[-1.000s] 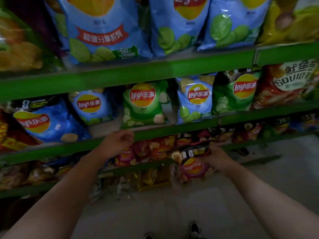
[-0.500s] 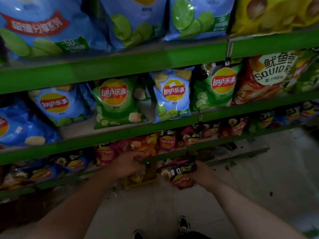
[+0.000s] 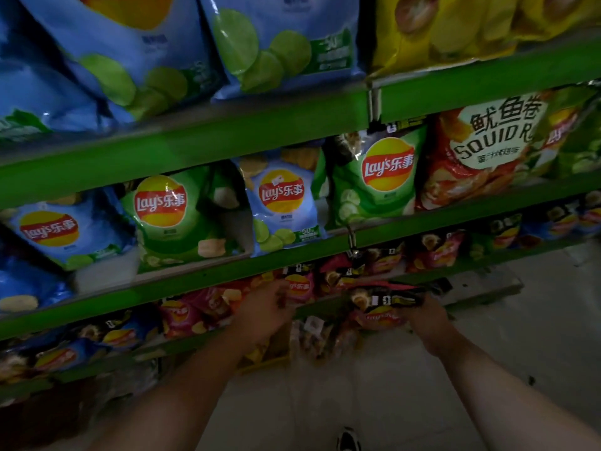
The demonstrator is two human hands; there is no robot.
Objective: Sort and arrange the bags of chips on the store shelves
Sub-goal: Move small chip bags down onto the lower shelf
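left grip [image 3: 264, 310]: at the low shelf [image 3: 322, 309], fingers against a pink-red Lay's bag [image 3: 300, 287] standing there; too blurred to tell whether they pinch it
right grip [image 3: 424, 317]: fingers curled round a black-and-red Lay's bag [image 3: 382, 309]
held bag: off the shelf, just in front of the low shelf's green edge, right of the left grip
shelf above [image 3: 227, 275]: blue Lay's bag [image 3: 283, 203], green Lay's bag [image 3: 377, 180], squid roll bag [image 3: 487, 151], all upright

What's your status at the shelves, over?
Right hand grips red-and-black chip bag. Left hand at red bags, grip unclear. Lower shelf crowded.
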